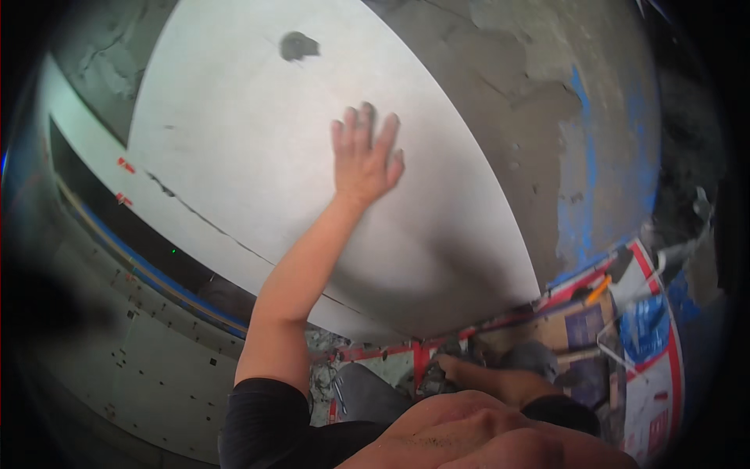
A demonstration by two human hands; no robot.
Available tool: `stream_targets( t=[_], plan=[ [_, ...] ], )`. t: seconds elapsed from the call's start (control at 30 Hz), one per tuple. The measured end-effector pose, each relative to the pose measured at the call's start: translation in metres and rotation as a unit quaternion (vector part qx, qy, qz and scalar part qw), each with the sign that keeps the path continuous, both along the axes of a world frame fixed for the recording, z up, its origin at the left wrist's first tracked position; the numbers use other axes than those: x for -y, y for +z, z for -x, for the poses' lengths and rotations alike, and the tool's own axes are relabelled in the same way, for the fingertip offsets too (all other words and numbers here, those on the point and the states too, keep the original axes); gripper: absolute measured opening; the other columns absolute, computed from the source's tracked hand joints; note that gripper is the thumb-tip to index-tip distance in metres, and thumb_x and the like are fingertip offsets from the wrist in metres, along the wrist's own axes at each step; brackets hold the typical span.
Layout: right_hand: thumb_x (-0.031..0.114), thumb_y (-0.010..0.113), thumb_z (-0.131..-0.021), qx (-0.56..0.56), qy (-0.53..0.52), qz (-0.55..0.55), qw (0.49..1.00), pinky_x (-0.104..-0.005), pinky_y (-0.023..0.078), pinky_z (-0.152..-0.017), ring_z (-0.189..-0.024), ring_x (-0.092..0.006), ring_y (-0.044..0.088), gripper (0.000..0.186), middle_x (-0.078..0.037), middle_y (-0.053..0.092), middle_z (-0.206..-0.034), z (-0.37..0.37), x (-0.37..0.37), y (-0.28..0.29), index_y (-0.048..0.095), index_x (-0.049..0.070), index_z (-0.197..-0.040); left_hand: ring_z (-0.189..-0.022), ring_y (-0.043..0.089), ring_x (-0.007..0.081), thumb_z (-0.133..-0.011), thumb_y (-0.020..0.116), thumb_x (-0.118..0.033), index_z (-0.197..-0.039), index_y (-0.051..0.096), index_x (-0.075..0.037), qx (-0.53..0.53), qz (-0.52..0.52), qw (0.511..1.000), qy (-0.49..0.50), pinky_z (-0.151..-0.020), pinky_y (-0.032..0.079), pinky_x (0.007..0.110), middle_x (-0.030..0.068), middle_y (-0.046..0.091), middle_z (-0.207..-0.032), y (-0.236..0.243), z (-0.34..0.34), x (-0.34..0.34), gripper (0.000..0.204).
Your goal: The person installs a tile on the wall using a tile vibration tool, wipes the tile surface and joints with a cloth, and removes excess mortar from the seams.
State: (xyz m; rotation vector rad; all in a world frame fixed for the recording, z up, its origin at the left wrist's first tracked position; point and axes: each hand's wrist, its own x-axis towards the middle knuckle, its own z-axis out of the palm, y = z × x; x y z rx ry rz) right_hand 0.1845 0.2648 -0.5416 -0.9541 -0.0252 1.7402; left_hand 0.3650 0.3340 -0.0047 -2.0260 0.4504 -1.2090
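A large white tile fills the middle of the head view. My left hand lies on it palm down, its fingers spread and empty. A grey mortar smear marks the tile beyond my fingertips, and a dark broken line runs along its near left side. Lower down, past the tile's near edge, my right hand is by a dark object beside my leg. Its fingers are too dim and hidden to show whether they grip it.
Grey mortar covers the surface right of the tile, with blue streaks further out. Cardboard boxes, a blue package and an orange-handled tool sit at lower right. Red clips stand at the left edge.
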Motion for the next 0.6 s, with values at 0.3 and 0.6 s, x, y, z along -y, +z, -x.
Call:
stream_targets(
  t=[0.3,0.6],
  plan=[
    [0.029,0.063,-0.096,-0.016,-0.062,0.02,0.998,-0.0408,0.059,-0.077,-0.085,-0.0233,0.07,0.03,-0.011,0.072,-0.101,-0.025,0.009,-0.016,0.072,0.004,-0.11,-0.147,0.028,0.047,-0.078,0.075,-0.035,-0.145,0.051,-0.018,-0.041,0.042,0.998,-0.004,-0.117,0.025,0.066,0.0235,0.034,-0.157,0.004,0.003,0.019,0.072],
    [0.031,0.065,-0.095,-0.075,-0.114,0.001,0.991,-0.0403,0.059,-0.079,-0.083,-0.0242,0.069,0.031,-0.012,0.071,-0.097,-0.002,0.011,-0.064,0.071,0.004,-0.11,-0.139,0.038,0.0458,-0.074,0.077,-0.037,-0.145,0.052,-0.023,-0.011,-0.003,1.0,-0.02,-0.112,0.03,0.068,0.0228,0.041,-0.151,-0.001,-0.008,-0.002,0.076]
  ],
)
